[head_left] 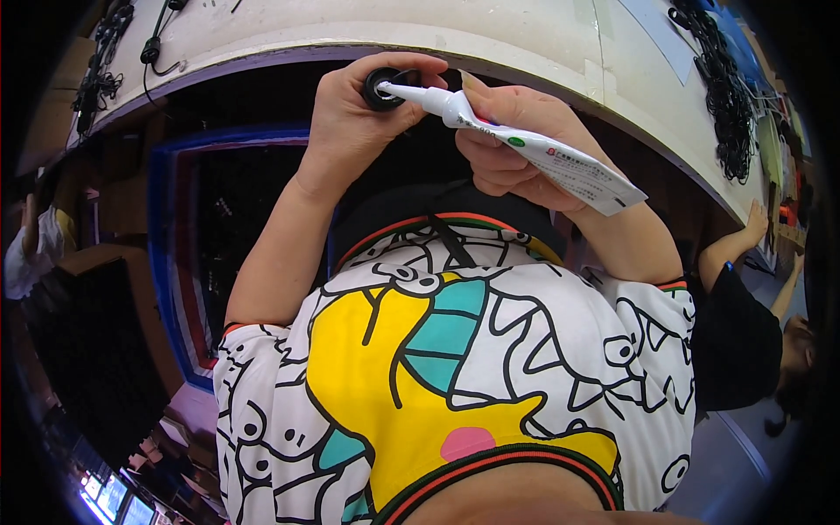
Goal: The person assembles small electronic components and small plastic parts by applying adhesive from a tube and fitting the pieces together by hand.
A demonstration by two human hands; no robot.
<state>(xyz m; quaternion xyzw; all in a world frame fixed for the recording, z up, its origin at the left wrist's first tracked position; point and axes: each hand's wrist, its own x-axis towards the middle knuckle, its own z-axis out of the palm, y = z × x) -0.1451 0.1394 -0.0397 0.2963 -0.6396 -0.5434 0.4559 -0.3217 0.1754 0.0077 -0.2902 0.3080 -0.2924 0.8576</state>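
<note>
Tube point(534, 157): white squeeze tube with printed labels and a green dot, gripped in my right hand point(516, 149), just under the table point(525, 44) edge; its flat crimped end points down and to my right, away from the table.
Nozzle point(420, 94): long white tip of the tube, aimed to my left and touching the black part.
Black part point(381, 87): small round black piece with a pale centre, close under the table edge, pinched in my left hand point(363, 114).
Left hand: fingers curled together and clamped on the black part, thumb over its top; forearm runs down from it toward my shirt point(455, 385).
Right hand: fingers wrapped tight around the tube's middle, thumb near its shoulder, held beside my left hand.
Table: curved pale top with a purple-edged rim, arching over both hands.
Cables point(726, 96): black bundles lying on the table, off to the right of the tube; more on the table's left end.
Shirt: white with black cartoon outlines, yellow and teal shapes, below the table and hands.
Other person point(744, 332): in a dark top, at the table's right end, one hand raised to its edge.
</note>
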